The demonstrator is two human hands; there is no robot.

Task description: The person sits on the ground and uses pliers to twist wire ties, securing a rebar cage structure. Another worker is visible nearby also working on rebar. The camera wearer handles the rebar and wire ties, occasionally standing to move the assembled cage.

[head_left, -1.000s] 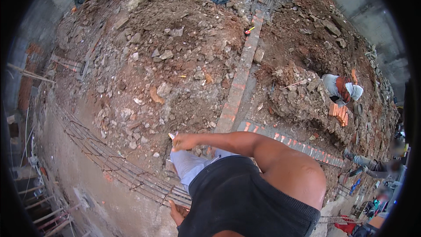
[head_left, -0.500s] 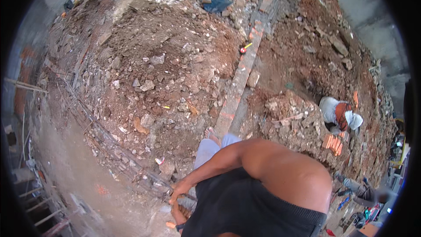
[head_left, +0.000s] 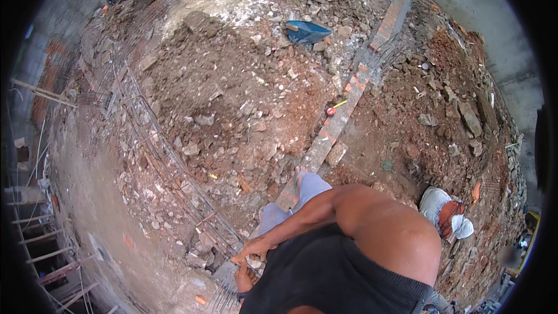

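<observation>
A long, narrow cage of steel rebar (head_left: 170,166) with cross ties slants over the rubble at my left, and its near end reaches my hands. My right hand (head_left: 254,248) comes across from the right, its fingers closed at that end. Just below it, my left hand (head_left: 244,278), with a dark band at the wrist, has its fingers curled around the same end; the exact hold is partly hidden. My bare foot (head_left: 300,170) rests on a strip of brick and mortar (head_left: 318,151). A red and yellow tape measure (head_left: 331,110) lies farther along that strip.
Broken soil and stones (head_left: 203,99) lie on both sides of the strip. A blue plastic piece (head_left: 306,32) lies far off. At the right is a white bundle with a reddish middle (head_left: 449,214). Wooden poles (head_left: 43,227) cross dark gaps at the far left.
The rebar cage has shifted right over the ground, its far end swinging away from me. My hands stay at its near end. The view has tilted, so the ground sits lower in the picture.
</observation>
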